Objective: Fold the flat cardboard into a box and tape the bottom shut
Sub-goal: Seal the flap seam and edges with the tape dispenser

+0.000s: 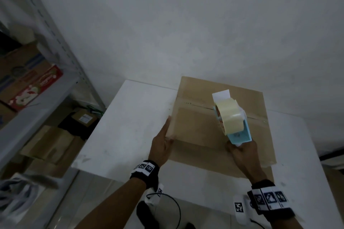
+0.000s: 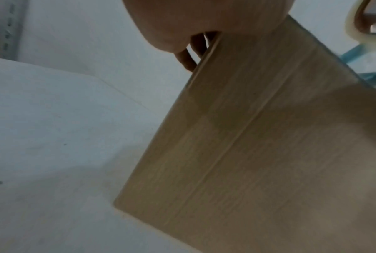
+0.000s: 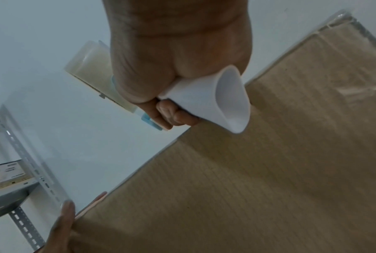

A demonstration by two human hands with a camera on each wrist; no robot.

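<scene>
Cardboard box (image 1: 219,128), brown, folded into shape, stands on a white table (image 1: 130,135) with its closed flaps facing up. The seam between the flaps runs across the upper face, and clear tape shows along its right part and over the right edge. The box sits toward the far right of the table, close to the wall.

Left hand (image 1: 162,146): fingers straight, laid flat against the box's left side near the front corner, with the thumb on the top face. It grips nothing.

Right hand (image 1: 242,151): fingers curled round the white handle of a tape dispenser (image 1: 235,126). The dispenser has a light blue body and carries a pale yellowish tape roll (image 1: 228,115). It is held over the top face, its head over the seam; contact with the cardboard cannot be confirmed.

Table surface: white, matte, with faint scuffs and small dark specks. A pale wall (image 1: 186,24), plain and slightly mottled, rises directly behind it.

Left of the table stands a grey slotted-metal shelving unit (image 1: 55,46) holding cardboard cartons and a red printed box (image 1: 35,89). More cartons lie on the floor beneath it. Both wrists wear black bands with square printed markers.
</scene>
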